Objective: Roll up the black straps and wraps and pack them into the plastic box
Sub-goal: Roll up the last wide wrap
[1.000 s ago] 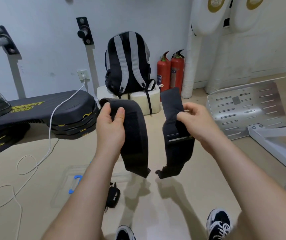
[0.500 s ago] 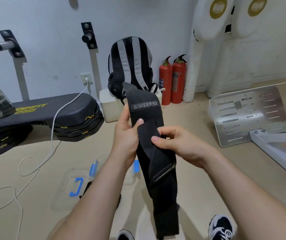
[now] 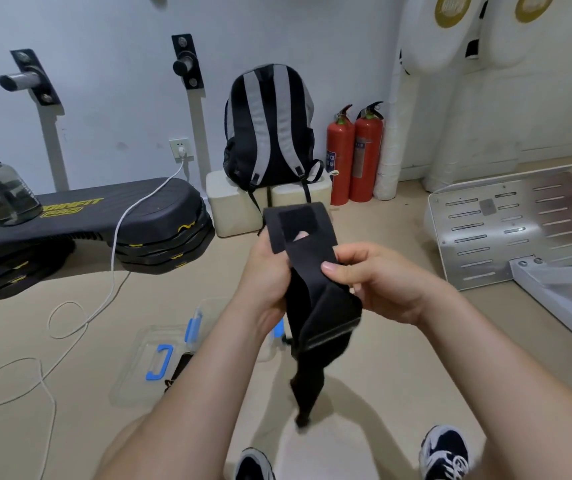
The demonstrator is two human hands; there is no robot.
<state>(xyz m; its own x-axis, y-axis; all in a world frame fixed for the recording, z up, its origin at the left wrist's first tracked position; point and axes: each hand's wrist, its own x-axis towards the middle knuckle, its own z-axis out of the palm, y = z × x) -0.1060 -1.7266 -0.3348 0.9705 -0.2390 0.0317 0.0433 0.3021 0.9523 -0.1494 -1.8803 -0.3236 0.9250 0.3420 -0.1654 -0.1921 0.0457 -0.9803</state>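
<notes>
1. Open floor lies below both hands and off to the right of the right forearm. Its far-right limit is the slotted metal plate and the white frame bar beside it.
2. Left of the left hand, the rounded edge of the black step platform juts toward the middle. A white cable hangs over that edge and loops across the floor.
3. Beyond the hands, along the wall, a backpack sits on pale blocks. Two red fire extinguishers stand just to its right.
4. The clear plastic box with blue clips lies on the floor below and left of the left hand, partly hidden by the left forearm. Something black lies in it, but what it is cannot be told.
5. The left hand grips the upper part of the black wrap with its fingers curled behind. One fingertip shows through an opening near the wrap's top.
6. The right hand pinches the same wrap just beside the left. Its thumb presses on the front and its fingers fold round the back.
7. The hands are close together, both holding the wrap. The wrap's folded top stands above them, and its loose end hangs down between the forearms, clear of the floor, above the two shoes.
</notes>
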